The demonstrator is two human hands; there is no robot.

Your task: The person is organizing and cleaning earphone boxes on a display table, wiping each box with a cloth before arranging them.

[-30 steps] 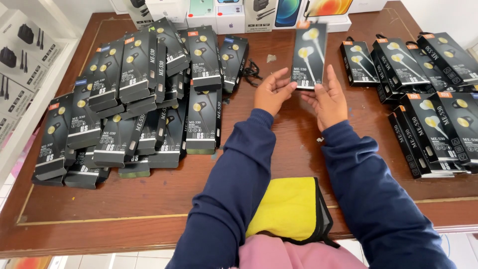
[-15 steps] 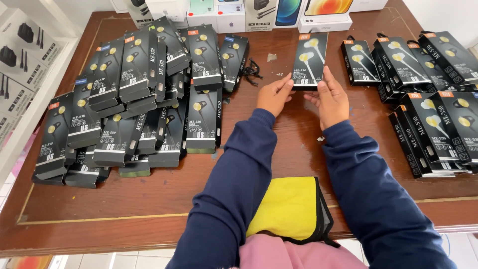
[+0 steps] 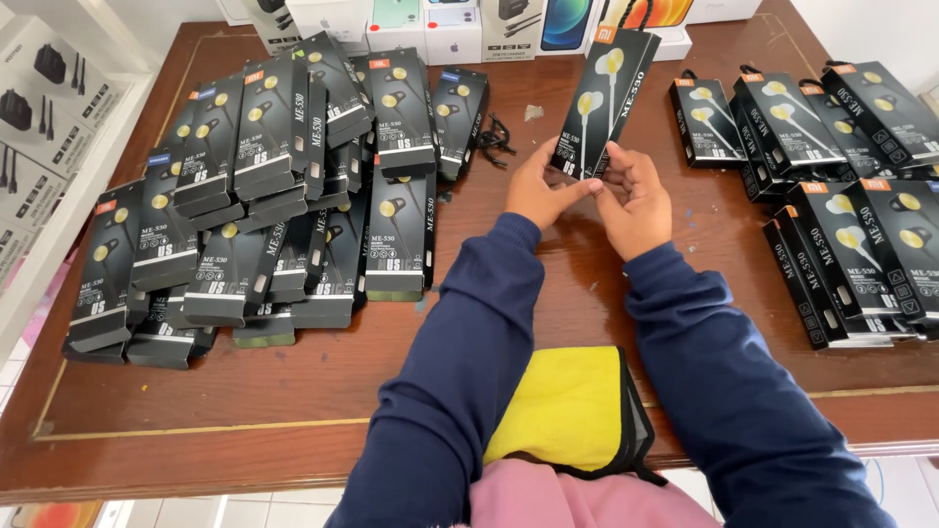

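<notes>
Both your left hand [image 3: 536, 188] and right hand [image 3: 634, 196] grip closed on one black earphone box [image 3: 602, 103], tilted above the desk [image 3: 293, 391]; you're inspecting it between stacks.

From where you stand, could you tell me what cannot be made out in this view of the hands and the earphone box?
Head view:
- Lower end of the held earphone box: covered by the left hand and right hand.
- Its back face: turned away from the camera.
- Lower boxes in the left pile: buried under the upper ones.
- White boxes at the far edge: cut off by the top of the frame.
- Yellow cloth: partly behind the sleeves.
</notes>
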